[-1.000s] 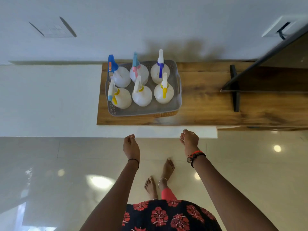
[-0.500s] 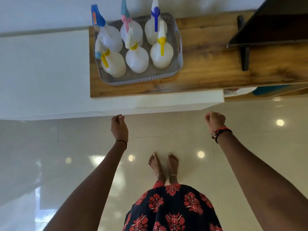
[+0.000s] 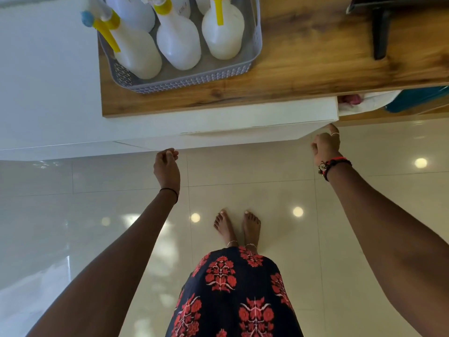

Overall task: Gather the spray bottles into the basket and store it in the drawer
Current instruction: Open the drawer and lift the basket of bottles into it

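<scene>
- Left grip [image 3: 167, 164]: fingers curled in loosely toward the thumb, holding nothing. It sits at the lower edge of the white drawer front [image 3: 243, 120]. I cannot tell whether the fingertips touch it.
- Right grip [image 3: 325, 145]: one finger [image 3: 333, 129] is stretched out with its tip at the right-hand corner of that same front, and the rest are folded. Nothing is held.
- Drawer: I judge it closed or barely started, since no interior shows. A faint seam runs across the panel, so I cannot say which part pulls out.
- Basket [image 3: 184, 81]: it stands on the wooden desk [image 3: 303, 64] directly above the drawer, near the left end and close to the front edge, well apart from both grips.
- Spray bottles [image 3: 178, 45]: three stand in the near row inside the basket. More stand behind, cut off by the top of the view, so no full count is possible. None lies loose on the visible desk or on the floor [image 3: 243, 171].
- Progress, as a judgement: gathering looks complete. Opening the drawer is the step in hand. Lifting the basket in and closing up are not yet done.
- Orientation: the basket's long axis runs left to right along the desk's front edge, slightly skewed, with its left end a little nearer me. The bottles stand upright, their long axes vertical, with the yellow triggers slanting down on the side facing me.
</scene>
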`<state>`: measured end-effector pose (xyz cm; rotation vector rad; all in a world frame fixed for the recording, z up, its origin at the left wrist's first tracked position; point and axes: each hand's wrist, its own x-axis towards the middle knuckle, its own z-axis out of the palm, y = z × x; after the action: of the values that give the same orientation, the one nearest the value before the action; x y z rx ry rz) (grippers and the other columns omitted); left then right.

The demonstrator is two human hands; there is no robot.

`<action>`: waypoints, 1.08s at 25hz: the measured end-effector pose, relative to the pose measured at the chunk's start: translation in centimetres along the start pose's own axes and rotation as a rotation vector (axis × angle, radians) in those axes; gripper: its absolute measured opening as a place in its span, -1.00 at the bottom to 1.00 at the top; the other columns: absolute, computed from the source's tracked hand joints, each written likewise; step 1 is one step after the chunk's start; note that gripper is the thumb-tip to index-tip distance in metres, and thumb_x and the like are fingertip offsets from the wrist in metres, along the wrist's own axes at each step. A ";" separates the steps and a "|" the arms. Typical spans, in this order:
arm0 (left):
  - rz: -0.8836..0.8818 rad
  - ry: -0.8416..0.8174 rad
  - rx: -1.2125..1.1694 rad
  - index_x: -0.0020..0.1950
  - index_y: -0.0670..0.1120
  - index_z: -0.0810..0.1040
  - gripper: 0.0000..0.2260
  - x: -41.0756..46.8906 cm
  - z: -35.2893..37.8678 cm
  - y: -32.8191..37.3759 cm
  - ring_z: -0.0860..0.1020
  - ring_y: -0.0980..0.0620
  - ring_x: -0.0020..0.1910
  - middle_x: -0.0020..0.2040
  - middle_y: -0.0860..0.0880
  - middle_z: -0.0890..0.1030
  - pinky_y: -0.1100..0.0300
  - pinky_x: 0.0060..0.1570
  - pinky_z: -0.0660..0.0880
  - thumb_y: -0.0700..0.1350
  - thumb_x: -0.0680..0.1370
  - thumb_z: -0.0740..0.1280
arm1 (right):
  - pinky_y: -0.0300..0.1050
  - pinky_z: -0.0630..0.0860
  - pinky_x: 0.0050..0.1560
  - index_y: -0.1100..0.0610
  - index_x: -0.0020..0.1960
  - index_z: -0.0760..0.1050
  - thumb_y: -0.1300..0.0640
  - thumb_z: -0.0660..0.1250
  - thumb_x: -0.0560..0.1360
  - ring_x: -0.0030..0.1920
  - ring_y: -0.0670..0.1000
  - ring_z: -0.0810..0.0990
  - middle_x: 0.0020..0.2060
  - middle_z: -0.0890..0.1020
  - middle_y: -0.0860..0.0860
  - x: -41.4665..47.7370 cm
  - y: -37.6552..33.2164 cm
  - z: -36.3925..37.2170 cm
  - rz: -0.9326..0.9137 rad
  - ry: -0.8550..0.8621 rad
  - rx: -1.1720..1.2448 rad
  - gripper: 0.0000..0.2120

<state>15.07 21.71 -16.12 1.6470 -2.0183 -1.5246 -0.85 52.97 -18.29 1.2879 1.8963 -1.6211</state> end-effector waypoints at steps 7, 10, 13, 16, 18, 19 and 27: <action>-0.007 0.022 -0.032 0.17 -0.24 0.54 -0.73 0.3 1.3 -0.5 0.57 0.03 -0.02 -0.01 -0.11 0.62 0.03 0.23 0.49 -0.19 0.61 0.11 | -0.42 0.34 -0.46 0.04 0.51 0.18 0.46 0.03 0.38 -0.30 -0.14 0.41 0.15 0.43 0.04 0.3 1.0 -1.3 -0.194 -0.049 -0.117 -0.27; -0.005 0.025 -0.044 0.16 -0.23 0.54 -0.73 0.2 1.2 -0.2 0.57 0.04 -0.01 0.03 -0.15 0.64 0.02 0.24 0.48 -0.19 0.62 0.11 | -0.38 0.35 -0.35 0.03 0.53 0.12 0.48 0.06 0.35 -0.24 -0.15 0.39 0.37 0.37 0.14 0.2 1.4 -0.9 -0.244 -0.058 -0.050 -0.21; -0.004 0.028 -0.068 0.17 -0.24 0.53 -0.74 0.4 0.9 -0.1 0.57 0.03 -0.01 0.00 -0.13 0.63 0.02 0.24 0.48 -0.19 0.62 0.11 | -0.33 0.39 -0.29 0.02 0.51 0.13 0.51 0.07 0.30 -0.17 -0.09 0.43 0.36 0.37 0.17 0.4 1.4 0.0 -0.261 -0.045 0.048 -0.17; -0.007 0.030 -0.082 0.17 -0.24 0.53 -0.74 0.9 0.6 -0.5 0.57 0.04 -0.01 -0.02 -0.09 0.61 0.03 0.24 0.48 -0.19 0.62 0.11 | -0.22 0.50 -0.13 0.03 0.51 0.13 0.53 0.06 0.29 0.09 0.08 0.50 0.32 0.40 0.19 0.4 1.7 0.6 -0.274 -0.022 0.066 -0.15; -0.015 0.035 -0.093 0.17 -0.24 0.53 -0.74 1.1 0.3 -0.7 0.57 0.04 -0.01 -0.02 -0.08 0.61 0.03 0.25 0.48 -0.18 0.63 0.11 | -0.26 0.48 -0.24 0.04 0.50 0.16 0.54 0.02 0.29 0.04 0.07 0.49 0.21 0.46 0.15 0.9 1.6 0.7 -0.294 -0.004 0.044 -0.17; -0.018 0.036 -0.097 0.17 -0.24 0.53 -0.74 1.2 0.2 -0.8 0.57 0.04 -0.01 -0.02 -0.08 0.61 0.03 0.26 0.48 -0.18 0.63 0.11 | -0.29 0.45 -0.30 0.06 0.48 0.18 0.53 -0.01 0.29 -0.05 0.03 0.49 0.09 0.50 0.10 1.4 1.4 0.6 -0.305 0.006 0.037 -0.20; 0.003 0.022 -0.087 0.17 -0.24 0.53 -0.74 1.0 0.6 -0.8 0.58 0.03 0.01 0.09 -0.19 0.64 0.01 0.26 0.47 -0.18 0.63 0.11 | -0.29 0.21 -0.26 0.08 0.10 0.32 0.48 -0.07 0.36 -0.35 -0.15 0.22 -0.36 0.24 -0.07 4.8 0.1 0.0 -0.434 0.025 -0.118 -0.53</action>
<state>14.85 21.41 -17.49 1.6199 -1.9136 -1.5632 -3.40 54.96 -21.88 0.8938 2.3705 -1.6558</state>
